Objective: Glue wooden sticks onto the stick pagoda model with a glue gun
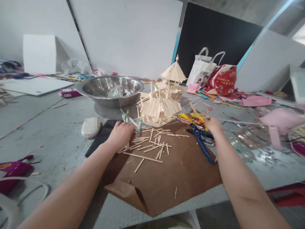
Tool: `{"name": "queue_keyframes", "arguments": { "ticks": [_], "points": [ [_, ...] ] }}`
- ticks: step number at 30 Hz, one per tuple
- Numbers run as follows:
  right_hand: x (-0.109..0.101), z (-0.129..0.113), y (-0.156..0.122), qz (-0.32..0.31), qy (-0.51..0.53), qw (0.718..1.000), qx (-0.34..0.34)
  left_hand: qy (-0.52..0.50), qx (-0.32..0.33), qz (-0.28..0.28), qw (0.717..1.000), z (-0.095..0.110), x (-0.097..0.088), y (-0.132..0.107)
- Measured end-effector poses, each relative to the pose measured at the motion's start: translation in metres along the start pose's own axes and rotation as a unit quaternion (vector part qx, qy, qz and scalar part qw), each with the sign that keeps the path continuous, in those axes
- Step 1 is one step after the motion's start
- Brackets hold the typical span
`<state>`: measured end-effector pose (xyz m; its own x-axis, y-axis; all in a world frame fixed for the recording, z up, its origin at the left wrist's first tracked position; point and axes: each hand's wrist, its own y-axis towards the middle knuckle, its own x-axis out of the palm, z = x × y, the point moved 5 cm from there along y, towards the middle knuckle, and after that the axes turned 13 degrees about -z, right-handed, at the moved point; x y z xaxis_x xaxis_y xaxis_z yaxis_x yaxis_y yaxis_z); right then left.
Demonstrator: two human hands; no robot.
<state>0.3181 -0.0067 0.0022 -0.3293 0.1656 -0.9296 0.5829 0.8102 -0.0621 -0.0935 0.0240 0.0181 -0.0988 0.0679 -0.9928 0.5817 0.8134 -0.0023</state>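
Observation:
My left hand [121, 134] rests at the left edge of a brown paper sheet [181, 178], its fingers lying over thin wooden sticks and clear wrappers; what is under the palm is hidden. Several short cut sticks [152, 144] are scattered to its right. My right hand [213, 124] is closed on a yellow-handled tool [196, 117] at the sheet's far right; its working end is unclear. Just below this hand lies a blue-handled cutter [202, 144]. Between and beyond my hands stands a pavilion model [160, 106] built of sticks, with a pointed roof.
A black phone [98, 136] and a white rounded object [91, 128] lie left of my left hand. Behind stands a steel basin [109, 100] holding clear wrappers. Bags [221, 79] and a pink item [282, 121] are at right. A purple box [15, 175] is at left.

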Motion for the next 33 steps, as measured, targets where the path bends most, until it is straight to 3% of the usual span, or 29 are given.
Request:
{"name": "queue_keyframes", "arguments": {
  "ticks": [5, 9, 12, 16, 18, 21, 23, 25, 28, 33],
  "points": [
    [0.002, 0.003, -0.005, 0.034, -0.067, 0.997, 0.036, 0.002, 0.009, 0.027, 1.0, 0.003, -0.002, -0.001],
    [-0.008, -0.004, -0.015, 0.082, -0.083, 0.993, -0.009, -0.046, -0.003, 0.069, 0.997, -0.001, -0.013, -0.004],
    [-0.014, -0.011, -0.02, 0.115, -0.081, 0.989, -0.047, -0.055, -0.054, 0.084, 0.993, -0.011, -0.023, -0.009],
    [-0.017, -0.035, -0.034, 0.141, -0.039, 0.976, -0.16, -0.033, -0.105, 0.003, 0.994, -0.018, -0.026, -0.015],
    [-0.013, -0.057, -0.052, 0.108, -0.012, 0.964, -0.242, -0.041, -0.079, -0.048, 0.995, -0.013, -0.025, -0.016],
    [-0.002, -0.099, -0.099, 0.024, -0.001, 0.928, -0.373, -0.052, -0.03, -0.067, 0.996, 0.005, -0.029, -0.018],
    [0.016, -0.127, -0.141, -0.1, -0.037, 0.872, -0.477, -0.048, -0.013, -0.05, 0.998, 0.019, -0.036, -0.02],
    [0.032, -0.145, -0.18, -0.178, -0.084, 0.822, -0.535, -0.042, 0.012, -0.034, 0.998, 0.034, -0.043, -0.022],
    [0.051, -0.156, -0.215, -0.233, -0.164, 0.773, -0.566, -0.044, 0.043, -0.029, 0.998, 0.052, -0.049, -0.025],
    [0.062, -0.156, -0.219, -0.228, -0.224, 0.766, -0.558, -0.046, 0.088, -0.032, 0.995, 0.067, -0.049, -0.027]
  ]
}}
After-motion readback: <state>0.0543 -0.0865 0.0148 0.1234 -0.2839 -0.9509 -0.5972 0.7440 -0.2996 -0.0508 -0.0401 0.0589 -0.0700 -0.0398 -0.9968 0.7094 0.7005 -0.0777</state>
